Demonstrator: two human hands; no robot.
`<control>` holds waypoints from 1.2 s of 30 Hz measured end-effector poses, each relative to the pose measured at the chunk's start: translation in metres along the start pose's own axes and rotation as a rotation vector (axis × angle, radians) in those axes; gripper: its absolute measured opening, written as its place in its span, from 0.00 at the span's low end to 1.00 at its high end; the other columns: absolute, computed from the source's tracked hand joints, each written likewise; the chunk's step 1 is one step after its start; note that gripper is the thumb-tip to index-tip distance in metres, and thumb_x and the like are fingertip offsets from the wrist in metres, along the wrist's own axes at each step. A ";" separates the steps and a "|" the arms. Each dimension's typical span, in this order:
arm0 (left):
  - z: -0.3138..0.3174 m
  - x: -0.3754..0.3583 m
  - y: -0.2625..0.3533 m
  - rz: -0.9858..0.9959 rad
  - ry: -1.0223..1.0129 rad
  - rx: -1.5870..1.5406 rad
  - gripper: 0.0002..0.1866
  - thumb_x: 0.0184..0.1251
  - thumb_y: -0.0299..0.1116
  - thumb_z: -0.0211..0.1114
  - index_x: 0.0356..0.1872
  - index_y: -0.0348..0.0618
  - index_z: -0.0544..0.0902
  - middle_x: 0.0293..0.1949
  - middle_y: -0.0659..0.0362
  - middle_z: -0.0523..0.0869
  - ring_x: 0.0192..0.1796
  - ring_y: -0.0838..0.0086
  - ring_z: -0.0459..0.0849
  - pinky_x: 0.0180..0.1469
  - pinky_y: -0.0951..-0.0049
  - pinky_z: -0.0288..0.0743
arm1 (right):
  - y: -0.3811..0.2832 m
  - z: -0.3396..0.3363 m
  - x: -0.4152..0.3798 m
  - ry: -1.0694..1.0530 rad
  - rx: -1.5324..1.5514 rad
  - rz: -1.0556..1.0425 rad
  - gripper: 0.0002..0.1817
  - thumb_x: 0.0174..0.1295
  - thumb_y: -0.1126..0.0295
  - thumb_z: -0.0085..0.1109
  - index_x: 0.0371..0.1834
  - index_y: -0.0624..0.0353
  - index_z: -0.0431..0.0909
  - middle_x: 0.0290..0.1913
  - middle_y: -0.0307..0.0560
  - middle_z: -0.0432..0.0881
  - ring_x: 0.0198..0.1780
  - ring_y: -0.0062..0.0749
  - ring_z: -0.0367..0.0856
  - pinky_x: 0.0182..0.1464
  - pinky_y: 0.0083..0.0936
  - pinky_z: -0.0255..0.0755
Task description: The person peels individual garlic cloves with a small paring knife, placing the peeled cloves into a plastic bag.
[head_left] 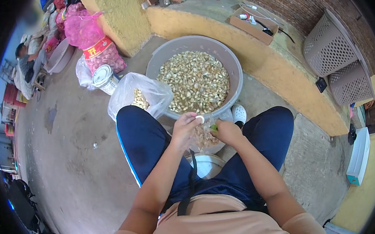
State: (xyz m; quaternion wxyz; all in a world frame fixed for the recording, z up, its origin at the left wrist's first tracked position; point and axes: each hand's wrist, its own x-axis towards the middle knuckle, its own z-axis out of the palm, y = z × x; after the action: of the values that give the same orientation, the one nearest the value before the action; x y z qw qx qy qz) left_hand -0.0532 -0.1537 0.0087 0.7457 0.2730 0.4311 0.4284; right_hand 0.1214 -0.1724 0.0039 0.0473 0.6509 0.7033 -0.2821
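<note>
Between finger and thumb, my left hand (pixel 187 129) pinches a pale garlic clove (pixel 200 119). Just to its right, my right hand (pixel 228 133) is closed around a small green-handled knife (pixel 214 127); its blade is hard to make out. Below both hands sits a container of papery peelings (pixel 203 138). In front stands a wide grey tub (pixel 237 67), filled with many garlic cloves (pixel 194 80). A clear plastic bag (pixel 156 90) with peeled cloves (pixel 140 99) inside stands by my left knee.
A white tin (pixel 105 79) and pink mesh sacks (pixel 104 55) stand at the left. Beyond them a person (pixel 27 62) sits near another tub (pixel 60 56). A low yellow ledge (pixel 208 29) carries a cardboard box (pixel 250 28) and perforated baskets (pixel 330 46).
</note>
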 end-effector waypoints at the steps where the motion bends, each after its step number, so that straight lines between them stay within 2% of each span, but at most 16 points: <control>1: 0.002 0.000 0.000 0.005 -0.016 0.028 0.14 0.55 0.27 0.63 0.43 0.39 0.73 0.38 0.59 0.80 0.29 0.87 0.74 0.15 0.90 0.56 | 0.005 0.009 0.003 0.015 -0.031 -0.017 0.26 0.54 0.47 0.51 0.37 0.64 0.74 0.35 0.57 0.79 0.40 0.48 0.79 0.42 0.38 0.71; 3: 0.001 0.003 -0.003 0.018 -0.024 0.068 0.15 0.55 0.28 0.64 0.43 0.38 0.74 0.39 0.59 0.80 0.27 0.88 0.73 0.15 0.90 0.56 | 0.009 0.022 0.008 0.048 -0.094 -0.053 0.26 0.55 0.48 0.50 0.42 0.62 0.71 0.36 0.57 0.79 0.40 0.48 0.79 0.41 0.39 0.71; 6: -0.001 0.003 -0.002 0.002 -0.034 0.118 0.15 0.55 0.28 0.64 0.44 0.37 0.76 0.40 0.59 0.81 0.24 0.90 0.71 0.16 0.90 0.54 | 0.006 0.024 0.008 -0.095 -0.157 0.031 0.27 0.54 0.47 0.51 0.47 0.60 0.69 0.39 0.56 0.79 0.42 0.47 0.78 0.42 0.39 0.71; 12: 0.000 -0.006 0.003 -0.026 -0.026 0.169 0.15 0.54 0.27 0.65 0.44 0.37 0.78 0.37 0.60 0.81 0.20 0.91 0.67 0.16 0.89 0.52 | 0.012 0.032 0.029 -0.102 -0.119 0.075 0.24 0.52 0.48 0.54 0.40 0.58 0.76 0.38 0.54 0.80 0.41 0.45 0.79 0.42 0.38 0.72; 15: -0.002 -0.010 0.001 0.009 0.004 0.150 0.14 0.53 0.26 0.65 0.43 0.37 0.78 0.35 0.60 0.82 0.18 0.91 0.66 0.16 0.89 0.52 | 0.012 0.039 0.031 -0.037 -0.143 0.044 0.20 0.51 0.52 0.56 0.33 0.60 0.78 0.37 0.54 0.80 0.39 0.45 0.79 0.41 0.39 0.72; 18: -0.009 -0.011 0.000 0.045 0.035 0.170 0.14 0.52 0.25 0.66 0.41 0.36 0.78 0.35 0.59 0.82 0.19 0.91 0.66 0.16 0.89 0.51 | 0.012 0.038 0.030 0.091 -0.016 0.052 0.18 0.48 0.55 0.58 0.35 0.59 0.78 0.35 0.53 0.80 0.37 0.46 0.79 0.39 0.38 0.72; 19: -0.010 -0.012 0.000 0.052 0.040 0.182 0.13 0.52 0.25 0.66 0.41 0.36 0.78 0.35 0.58 0.82 0.19 0.92 0.66 0.15 0.89 0.51 | 0.014 0.038 0.034 0.100 0.102 0.037 0.19 0.49 0.56 0.58 0.36 0.60 0.77 0.34 0.52 0.80 0.35 0.43 0.80 0.38 0.36 0.72; 21: -0.008 -0.018 0.004 0.041 0.031 0.183 0.13 0.52 0.24 0.65 0.40 0.35 0.78 0.35 0.57 0.82 0.23 0.90 0.71 0.18 0.89 0.56 | 0.021 0.037 0.042 0.118 0.337 0.011 0.19 0.50 0.57 0.58 0.39 0.60 0.77 0.33 0.50 0.81 0.32 0.39 0.80 0.36 0.32 0.72; 24: -0.003 -0.017 0.005 0.068 0.012 0.179 0.12 0.53 0.24 0.64 0.39 0.34 0.78 0.36 0.56 0.82 0.30 0.85 0.76 0.27 0.86 0.66 | -0.010 -0.013 0.003 -0.167 1.176 0.032 0.20 0.50 0.60 0.62 0.42 0.63 0.75 0.32 0.48 0.81 0.33 0.30 0.80 0.35 0.27 0.72; 27: -0.005 -0.009 0.001 0.102 -0.007 0.170 0.11 0.54 0.24 0.64 0.39 0.33 0.78 0.36 0.56 0.82 0.36 0.79 0.79 0.39 0.81 0.71 | -0.026 -0.015 -0.006 -0.037 1.081 -0.040 0.18 0.50 0.63 0.63 0.40 0.63 0.76 0.30 0.44 0.81 0.30 0.26 0.78 0.34 0.23 0.71; 28: -0.006 -0.007 0.000 0.110 -0.014 0.167 0.11 0.55 0.24 0.63 0.39 0.33 0.78 0.36 0.55 0.82 0.39 0.77 0.79 0.43 0.79 0.71 | -0.027 -0.006 -0.003 0.078 1.055 -0.093 0.17 0.49 0.64 0.64 0.39 0.63 0.76 0.30 0.44 0.81 0.29 0.27 0.78 0.34 0.24 0.71; 30: -0.008 -0.004 0.000 0.099 0.007 0.205 0.11 0.55 0.25 0.63 0.40 0.32 0.78 0.37 0.55 0.83 0.40 0.77 0.79 0.45 0.79 0.71 | -0.031 0.007 0.007 0.307 0.993 -0.192 0.16 0.49 0.65 0.64 0.38 0.62 0.77 0.29 0.45 0.81 0.29 0.29 0.78 0.33 0.26 0.71; 33: -0.019 0.008 -0.005 0.140 0.030 0.300 0.10 0.54 0.26 0.64 0.37 0.34 0.81 0.34 0.57 0.83 0.37 0.79 0.79 0.43 0.79 0.72 | -0.035 0.002 0.009 0.414 0.792 -0.220 0.15 0.48 0.63 0.65 0.36 0.60 0.78 0.28 0.50 0.81 0.29 0.36 0.80 0.33 0.28 0.71; 36: -0.025 0.011 -0.008 0.200 0.048 0.488 0.09 0.52 0.28 0.66 0.34 0.36 0.82 0.31 0.58 0.84 0.33 0.79 0.80 0.38 0.78 0.73 | -0.032 0.005 0.014 0.415 0.643 -0.236 0.15 0.47 0.61 0.65 0.34 0.58 0.78 0.29 0.53 0.80 0.30 0.43 0.79 0.33 0.31 0.71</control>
State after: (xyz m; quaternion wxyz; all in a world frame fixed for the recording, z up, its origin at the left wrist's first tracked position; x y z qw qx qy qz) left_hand -0.0687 -0.1468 -0.0141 0.6013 0.4756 0.5101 0.3900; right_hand 0.0880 -0.1619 0.0045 -0.3344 0.5903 0.6439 -0.3538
